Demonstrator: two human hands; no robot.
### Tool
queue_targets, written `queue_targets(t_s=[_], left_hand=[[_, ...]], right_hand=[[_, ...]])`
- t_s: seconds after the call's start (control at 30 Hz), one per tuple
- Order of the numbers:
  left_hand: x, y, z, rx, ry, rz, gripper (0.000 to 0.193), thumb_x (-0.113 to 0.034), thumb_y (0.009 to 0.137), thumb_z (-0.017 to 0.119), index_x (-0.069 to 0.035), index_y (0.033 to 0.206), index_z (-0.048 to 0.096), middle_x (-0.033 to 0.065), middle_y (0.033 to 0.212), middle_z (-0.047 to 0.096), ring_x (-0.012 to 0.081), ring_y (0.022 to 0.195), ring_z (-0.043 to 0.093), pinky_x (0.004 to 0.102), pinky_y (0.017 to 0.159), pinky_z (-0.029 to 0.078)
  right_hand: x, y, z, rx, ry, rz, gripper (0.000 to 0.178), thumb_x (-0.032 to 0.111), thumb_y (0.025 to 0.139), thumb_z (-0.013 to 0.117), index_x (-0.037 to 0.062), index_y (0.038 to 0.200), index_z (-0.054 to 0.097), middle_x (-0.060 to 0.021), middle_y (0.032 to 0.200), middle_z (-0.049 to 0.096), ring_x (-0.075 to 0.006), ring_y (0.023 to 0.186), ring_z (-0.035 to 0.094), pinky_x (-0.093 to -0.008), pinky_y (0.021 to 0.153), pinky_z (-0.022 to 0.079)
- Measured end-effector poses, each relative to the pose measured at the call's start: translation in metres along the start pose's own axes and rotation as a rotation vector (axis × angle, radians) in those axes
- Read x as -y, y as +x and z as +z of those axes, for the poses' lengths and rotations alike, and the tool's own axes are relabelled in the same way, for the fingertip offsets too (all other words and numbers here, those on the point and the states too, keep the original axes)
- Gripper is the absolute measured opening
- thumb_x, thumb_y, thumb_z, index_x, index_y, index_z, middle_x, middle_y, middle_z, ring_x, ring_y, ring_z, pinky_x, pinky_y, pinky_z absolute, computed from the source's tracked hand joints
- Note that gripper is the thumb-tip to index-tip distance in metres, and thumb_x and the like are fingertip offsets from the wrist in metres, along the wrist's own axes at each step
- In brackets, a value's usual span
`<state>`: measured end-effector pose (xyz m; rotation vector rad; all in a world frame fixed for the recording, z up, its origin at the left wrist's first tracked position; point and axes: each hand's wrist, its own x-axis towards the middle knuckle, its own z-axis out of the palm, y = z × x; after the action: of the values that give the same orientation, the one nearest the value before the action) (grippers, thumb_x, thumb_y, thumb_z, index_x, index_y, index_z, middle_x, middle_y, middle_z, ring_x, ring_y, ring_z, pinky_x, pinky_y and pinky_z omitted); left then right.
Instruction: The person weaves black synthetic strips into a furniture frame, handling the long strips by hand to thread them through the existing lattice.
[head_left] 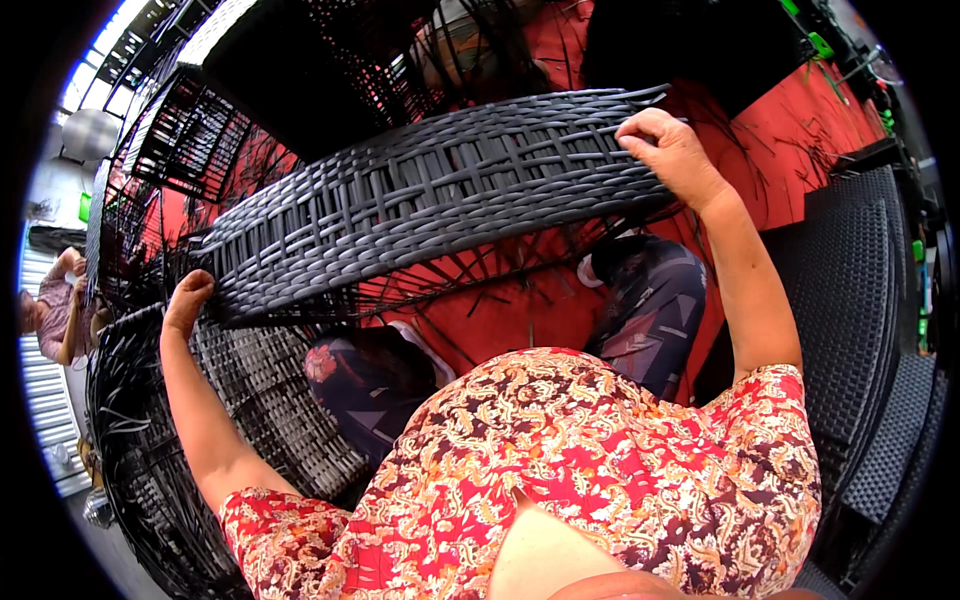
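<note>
A long dark grey woven wicker panel [430, 190] lies slanted across my lap area, its right end higher in the view. Dense rows of weave run along both long edges, with a looser lattice between them. At its right end my right hand [675, 155] is closed, thumb and fingers pinched at the panel's edge, where strand ends stick out. By the lower left corner is my left hand [190, 300], its fingers curled in; whatever they grip, if anything, is hidden. Beneath the panel, thin dark strands [470, 275] hang over the floor.
Scattered strand scraps lie on the red floor [540, 310] between my legs. Black and grey woven pieces [270, 370] stand at my left, and more woven panels [850, 290] at my right. Dark wicker frames [190, 130] rise beyond. Another person [65, 310] is at the far left.
</note>
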<state>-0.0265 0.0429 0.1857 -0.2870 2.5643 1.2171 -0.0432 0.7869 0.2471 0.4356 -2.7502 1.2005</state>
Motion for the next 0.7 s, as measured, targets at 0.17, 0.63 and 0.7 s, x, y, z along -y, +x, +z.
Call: queue_targets(t_s=[0.17, 0.63, 0.7], left_hand=[[0.009, -0.001, 0.002, -0.044, 0.053, 0.085, 0.007, -0.003, 0.078, 0.060, -0.004, 0.084, 0.057, -0.0030, 0.077, 0.053, 0.0076, 0.075, 0.049, 0.0214, 0.071, 0.040], [-0.012, -0.015, 0.021, -0.201, 0.219, 0.160, 0.010, -0.004, 0.076, 0.063, -0.003, 0.086, 0.061, 0.0007, 0.077, 0.059, 0.0105, 0.074, 0.052, 0.0249, 0.074, 0.045], [-0.024, -0.020, 0.030, -0.218, 0.152, 0.126, 0.009, -0.002, 0.077, 0.063, -0.003, 0.086, 0.061, 0.0001, 0.078, 0.059, 0.0095, 0.075, 0.052, 0.0242, 0.074, 0.045]], right_hand=[[0.031, 0.018, 0.061, 0.083, 0.068, -0.171, 0.008, 0.005, 0.079, 0.061, 0.0031, 0.087, 0.063, -0.0047, 0.085, 0.057, -0.0162, 0.081, 0.055, -0.0269, 0.074, 0.045], [0.125, 0.081, 0.198, 0.384, -0.023, -0.352, 0.014, 0.013, 0.079, 0.063, 0.0048, 0.090, 0.063, -0.0071, 0.090, 0.056, -0.0207, 0.083, 0.057, -0.0301, 0.075, 0.046], [0.134, 0.085, 0.206, 0.389, -0.090, -0.368, 0.019, 0.020, 0.078, 0.065, 0.0073, 0.092, 0.064, -0.0081, 0.095, 0.057, -0.0255, 0.092, 0.056, -0.0342, 0.080, 0.045]])
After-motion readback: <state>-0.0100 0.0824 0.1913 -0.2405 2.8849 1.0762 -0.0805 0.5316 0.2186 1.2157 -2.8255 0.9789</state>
